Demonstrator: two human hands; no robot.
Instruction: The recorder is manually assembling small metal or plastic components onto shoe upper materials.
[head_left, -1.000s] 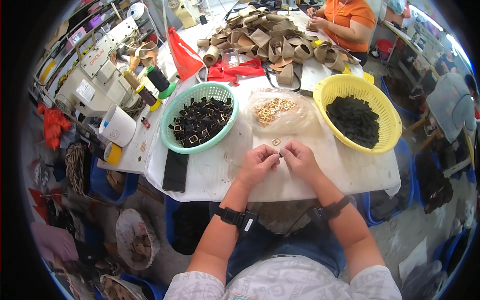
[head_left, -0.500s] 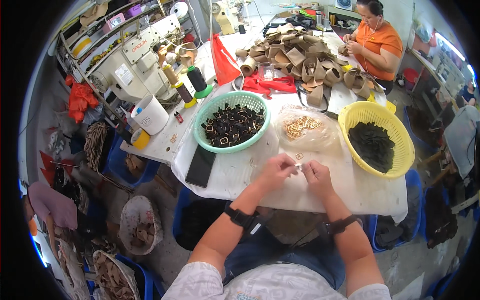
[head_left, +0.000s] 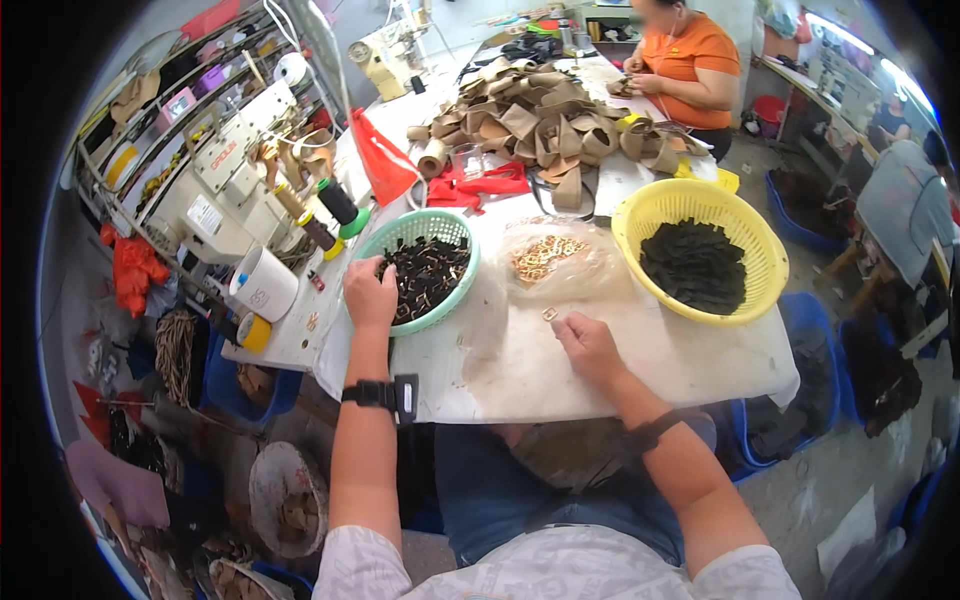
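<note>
My left hand [head_left: 370, 292] reaches over the near-left rim of a mint-green basket [head_left: 474, 275]. Its fingers bend down inside, and their tips are hidden. Black fabric tabs with gold-coloured metal rings [head_left: 425, 280] fill this basket. Low over the white-covered table, my right hand [head_left: 592, 347] is closed, thumb and forefinger together; anything inside it is hidden. Just beyond those fingertips lies one square gold-coloured ring [head_left: 549, 314]. A clear plastic bag [head_left: 590, 272] of similar rings [head_left: 548, 258] sits behind it.
To the right, a yellow basket [head_left: 770, 262] holds black fabric strips [head_left: 692, 267]. Brown pieces [head_left: 540, 120] are heaped farther back, near a person in orange [head_left: 700, 70]. Thread spools [head_left: 340, 205], a white container [head_left: 264, 282] and a sewing machine [head_left: 215, 190] stand left.
My hands have parted. The left moved from the middle of the table to the green basket; the right stayed near the loose ring and closed. The view shifted, and the phone no longer shows.
</note>
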